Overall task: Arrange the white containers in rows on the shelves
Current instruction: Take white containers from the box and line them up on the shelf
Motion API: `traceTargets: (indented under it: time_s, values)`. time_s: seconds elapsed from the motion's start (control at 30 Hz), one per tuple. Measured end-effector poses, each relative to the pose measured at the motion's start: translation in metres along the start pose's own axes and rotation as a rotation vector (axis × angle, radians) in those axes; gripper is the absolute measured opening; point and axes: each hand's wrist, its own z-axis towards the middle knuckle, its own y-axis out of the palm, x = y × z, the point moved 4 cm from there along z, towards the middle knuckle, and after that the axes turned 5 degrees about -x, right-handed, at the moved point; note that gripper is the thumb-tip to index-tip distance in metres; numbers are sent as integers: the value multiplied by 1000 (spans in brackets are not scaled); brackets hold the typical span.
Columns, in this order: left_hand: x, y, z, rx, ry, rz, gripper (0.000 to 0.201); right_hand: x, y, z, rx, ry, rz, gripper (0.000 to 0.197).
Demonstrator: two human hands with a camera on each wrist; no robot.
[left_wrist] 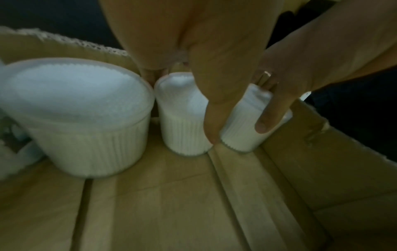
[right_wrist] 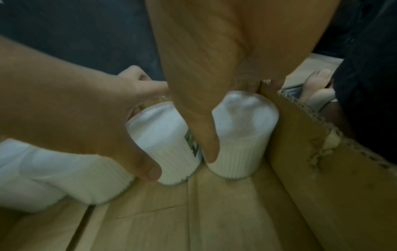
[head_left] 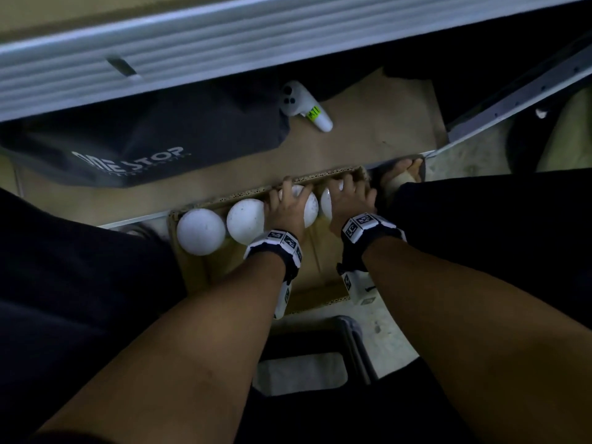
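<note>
The four white containers stand in one row along the far wall of a cardboard box [head_left: 243,283], not yet on any shelf. The left hand [head_left: 286,209] is wrapped over the third container [left_wrist: 184,118], with its thumb down the side and its fingers behind. The right hand [head_left: 350,201] holds the fourth container [right_wrist: 240,135] in the same way, in the corner of the box. The first container [head_left: 201,231] and the second container [head_left: 246,221] stand free; the second seems to touch the third.

I think the main risk is in the lifting. The containers stand very close, so a thumb or a rising container may catch the neighbour and tip it over. The fourth container is just beside the box wall, and the fingers have little room there; the grip may be shallow and the smooth ribbed side could slip. Carrying one in each hand also leaves no hand to help.

The box lies on the floor between the person's legs, in a dim place. In front is a low shelf board covered with brown cardboard, under a grey metal beam [head_left: 192,49]. On this board lie a dark bag [head_left: 144,142] with white letters and a white controller [head_left: 304,107].
</note>
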Motion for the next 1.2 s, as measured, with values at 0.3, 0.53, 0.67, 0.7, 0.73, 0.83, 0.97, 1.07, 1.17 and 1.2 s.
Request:
traceTargets:
  time_s: [0.3, 0.53, 0.67, 0.7, 0.73, 0.83, 0.97, 1.07, 1.17, 1.2]
  values:
    - [-5, -4, -5, -52, 36, -36, 86, -2, -9, -7, -2, 5, 35, 71]
    - [0, -32, -26, -61, 4, -91, 81, -5, -31, -31, 52, 4, 67, 60]
    - [5, -53, -41, -40, -19, -149, 78, -5, -53, -51, 78, 49, 115, 67]
    - [7, -59, -45, -24, -23, -167, 77, -4, -59, -56, 82, 66, 132, 68]
    - [8, -67, -50, -2, -20, -184, 77, -2, -64, -63, 84, 80, 153, 69]
    - [12, -89, -64, 48, 17, -217, 80, 5, -76, -84, 94, 105, 246, 71]
    - [23, -125, -87, 137, 85, -223, 80, 11, -95, -116, 133, 121, 304, 70]
    - [34, -151, -107, 169, 139, -222, 79, 16, -115, -140, 179, 112, 372, 65]
    - [42, -175, -126, 213, 190, -240, 80, 25, -134, -161, 201, 105, 440, 79]
    - [44, -183, -132, 228, 204, -251, 80, 28, -142, -169, 211, 100, 451, 83]
